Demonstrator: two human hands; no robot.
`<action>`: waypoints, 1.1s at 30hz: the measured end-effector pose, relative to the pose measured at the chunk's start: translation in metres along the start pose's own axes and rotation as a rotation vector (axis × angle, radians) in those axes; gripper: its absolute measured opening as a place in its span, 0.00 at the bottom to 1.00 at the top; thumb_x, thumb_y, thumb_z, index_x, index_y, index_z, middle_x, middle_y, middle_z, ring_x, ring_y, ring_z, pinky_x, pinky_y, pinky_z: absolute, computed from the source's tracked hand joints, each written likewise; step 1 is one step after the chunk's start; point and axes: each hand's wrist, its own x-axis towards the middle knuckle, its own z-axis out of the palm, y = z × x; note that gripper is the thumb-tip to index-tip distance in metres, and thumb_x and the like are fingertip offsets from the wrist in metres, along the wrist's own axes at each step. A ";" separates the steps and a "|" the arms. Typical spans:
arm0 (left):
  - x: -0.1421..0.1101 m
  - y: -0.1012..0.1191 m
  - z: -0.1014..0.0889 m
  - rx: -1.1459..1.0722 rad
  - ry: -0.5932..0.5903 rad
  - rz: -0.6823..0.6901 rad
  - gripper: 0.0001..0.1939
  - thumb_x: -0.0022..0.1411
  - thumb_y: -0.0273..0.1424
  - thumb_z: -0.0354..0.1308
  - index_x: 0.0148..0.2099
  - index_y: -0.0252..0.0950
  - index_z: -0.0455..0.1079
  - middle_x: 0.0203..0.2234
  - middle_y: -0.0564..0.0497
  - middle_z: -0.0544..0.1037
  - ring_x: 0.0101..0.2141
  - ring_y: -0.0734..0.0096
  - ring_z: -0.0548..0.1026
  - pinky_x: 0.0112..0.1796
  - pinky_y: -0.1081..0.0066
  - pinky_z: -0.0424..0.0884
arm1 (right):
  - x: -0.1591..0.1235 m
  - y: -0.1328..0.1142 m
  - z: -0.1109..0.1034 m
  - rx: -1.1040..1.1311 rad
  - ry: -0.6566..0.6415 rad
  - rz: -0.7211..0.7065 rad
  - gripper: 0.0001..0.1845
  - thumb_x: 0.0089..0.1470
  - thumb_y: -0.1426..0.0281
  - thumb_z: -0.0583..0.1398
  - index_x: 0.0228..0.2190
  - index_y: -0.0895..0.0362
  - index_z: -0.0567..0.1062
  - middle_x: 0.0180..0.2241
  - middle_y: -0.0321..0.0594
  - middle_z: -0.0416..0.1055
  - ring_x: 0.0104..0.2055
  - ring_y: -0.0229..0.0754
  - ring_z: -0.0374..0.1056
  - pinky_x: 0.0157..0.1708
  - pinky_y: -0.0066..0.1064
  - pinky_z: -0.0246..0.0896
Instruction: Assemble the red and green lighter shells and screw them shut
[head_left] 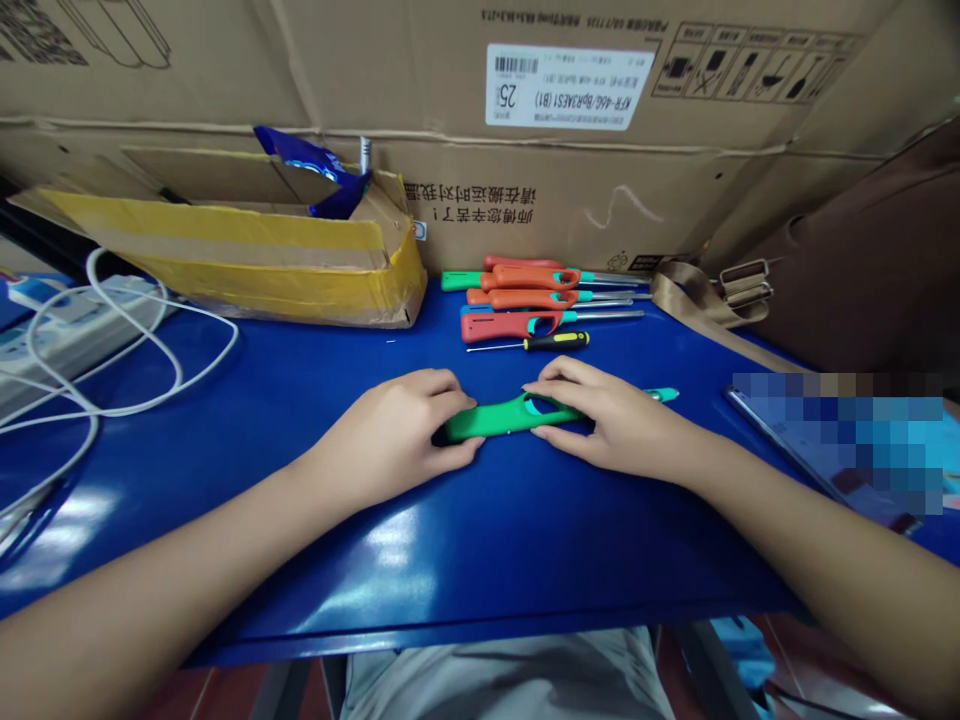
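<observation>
A green long-necked gas lighter [495,418] lies level at the middle of the blue table [480,560], its handle end to the left. My left hand [405,425] grips that handle end between thumb and fingers. Around the trigger opening, my right hand [607,415] holds the other part of the lighter; its fingers hide most of the metal neck, and only the turquoise tip shows past them. Just beyond my hands lies a screwdriver [559,341] with a black and yellow handle. Several more lighters, such as a red one [502,325], are piled behind it.
A cardboard box with yellow tape [300,280] stands at the back left, with blue packaging in it. White cables [176,370] and a power strip [45,350] are at left. A strap [686,295] and a phone [810,450] lie at right. Large cardboard [300,60] walls the back.
</observation>
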 end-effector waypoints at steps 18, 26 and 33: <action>0.002 -0.004 0.003 -0.066 -0.027 0.145 0.17 0.75 0.40 0.50 0.52 0.34 0.74 0.41 0.46 0.77 0.41 0.63 0.77 0.45 0.65 0.73 | 0.001 -0.007 -0.008 -0.105 -0.087 -0.035 0.18 0.69 0.61 0.55 0.52 0.54 0.77 0.48 0.45 0.74 0.45 0.47 0.73 0.45 0.40 0.68; 0.002 -0.002 0.005 -0.118 0.021 0.171 0.14 0.76 0.35 0.49 0.50 0.33 0.73 0.37 0.46 0.76 0.39 0.64 0.74 0.41 0.67 0.72 | 0.003 -0.010 -0.008 -0.160 -0.081 -0.033 0.18 0.71 0.60 0.52 0.47 0.54 0.78 0.44 0.42 0.76 0.43 0.45 0.73 0.43 0.38 0.65; 0.002 -0.003 0.004 -0.081 0.024 0.172 0.14 0.76 0.35 0.48 0.50 0.33 0.72 0.38 0.46 0.76 0.39 0.64 0.74 0.42 0.67 0.71 | 0.003 -0.008 -0.008 -0.165 -0.048 -0.044 0.16 0.69 0.60 0.55 0.47 0.53 0.78 0.44 0.41 0.77 0.44 0.44 0.74 0.42 0.36 0.64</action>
